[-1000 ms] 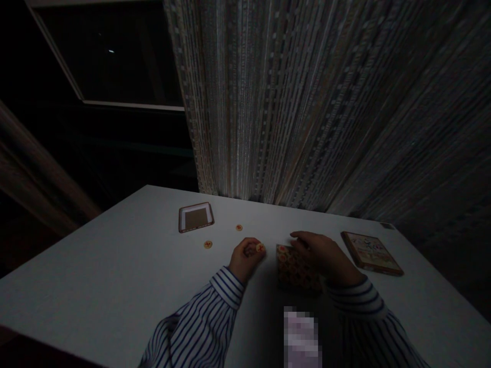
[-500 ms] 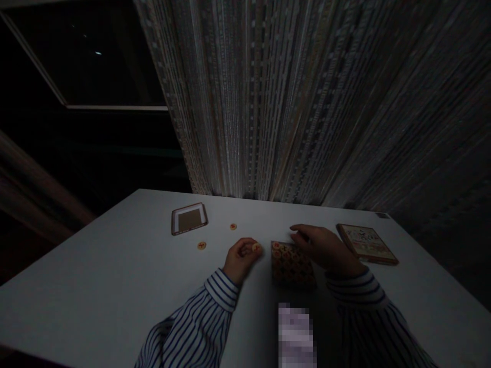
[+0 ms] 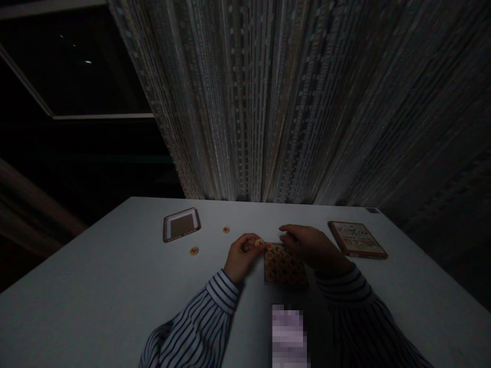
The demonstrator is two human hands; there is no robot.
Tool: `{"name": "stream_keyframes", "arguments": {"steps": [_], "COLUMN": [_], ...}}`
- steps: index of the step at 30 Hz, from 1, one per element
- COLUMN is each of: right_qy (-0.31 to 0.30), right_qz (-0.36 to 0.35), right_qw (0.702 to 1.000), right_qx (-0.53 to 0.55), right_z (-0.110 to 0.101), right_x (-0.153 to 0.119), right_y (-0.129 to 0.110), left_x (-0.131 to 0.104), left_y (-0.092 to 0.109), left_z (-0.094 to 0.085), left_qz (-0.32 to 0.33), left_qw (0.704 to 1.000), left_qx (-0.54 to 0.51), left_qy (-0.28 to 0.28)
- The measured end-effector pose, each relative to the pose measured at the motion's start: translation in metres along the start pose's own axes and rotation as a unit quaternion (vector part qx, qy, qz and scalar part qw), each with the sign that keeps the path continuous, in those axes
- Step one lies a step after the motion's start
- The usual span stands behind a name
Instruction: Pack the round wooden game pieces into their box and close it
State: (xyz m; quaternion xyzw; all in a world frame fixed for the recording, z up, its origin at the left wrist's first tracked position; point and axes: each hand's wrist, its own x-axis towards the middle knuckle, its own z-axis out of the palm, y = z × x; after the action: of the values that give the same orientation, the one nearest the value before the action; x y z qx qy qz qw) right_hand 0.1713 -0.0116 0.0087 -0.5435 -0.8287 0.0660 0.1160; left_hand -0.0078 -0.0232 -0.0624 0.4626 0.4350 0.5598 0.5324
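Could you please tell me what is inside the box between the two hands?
The box holds round pieces, several with red markings. The right hand covers its far right corner, so the contents there are hidden.

Tabletop (image 3: 95, 286), white, plain. Directly upon it:
- Shallow tray (image 3: 181, 225), brown-rimmed, near the far left corner.
- Round piece, red-marked (image 3: 226, 230), towards the far edge, right of the tray.
- Second round piece (image 3: 194, 251), nearer the front edge.
- Open box (image 3: 265, 266), packed with round pieces, right of centre.
- Flat illustrated case (image 3: 357, 239), towards the right edge.
- Dark rectangle (image 3: 372, 210), far right corner.
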Motion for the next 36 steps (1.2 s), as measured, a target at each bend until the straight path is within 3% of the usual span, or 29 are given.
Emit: {"name": "stream_keyframes", "arguments": {"steps": [8, 16, 28, 36], "right_qy": [0.014, 0.078, 0.102, 0.126], "right_qz": [-0.002, -0.028, -0.1, -0.125], "right_qw": [1.0, 0.996, 0.988, 0.98], "right_qx": [0.017, 0.043, 0.059, 0.094], "right_z": [-0.002, 0.003, 0.021, 0.027], "right_x": [-0.001, 0.001, 0.012, 0.019], "right_y": [0.001, 0.014, 0.02, 0.022], "left_x": [0.019, 0.038, 0.04, 0.043], "left_y": [0.01, 0.007, 0.005, 0.005], "left_z": [0.018, 0.032, 0.032, 0.031], "left_qz": [0.013, -0.002, -0.069, -0.103], "left_qw": [0.999, 0.999, 0.996, 0.986], "left_qx": [-0.012, -0.011, -0.049, -0.127], "left_qy": [-0.031, -0.039, -0.038, -0.034]}}
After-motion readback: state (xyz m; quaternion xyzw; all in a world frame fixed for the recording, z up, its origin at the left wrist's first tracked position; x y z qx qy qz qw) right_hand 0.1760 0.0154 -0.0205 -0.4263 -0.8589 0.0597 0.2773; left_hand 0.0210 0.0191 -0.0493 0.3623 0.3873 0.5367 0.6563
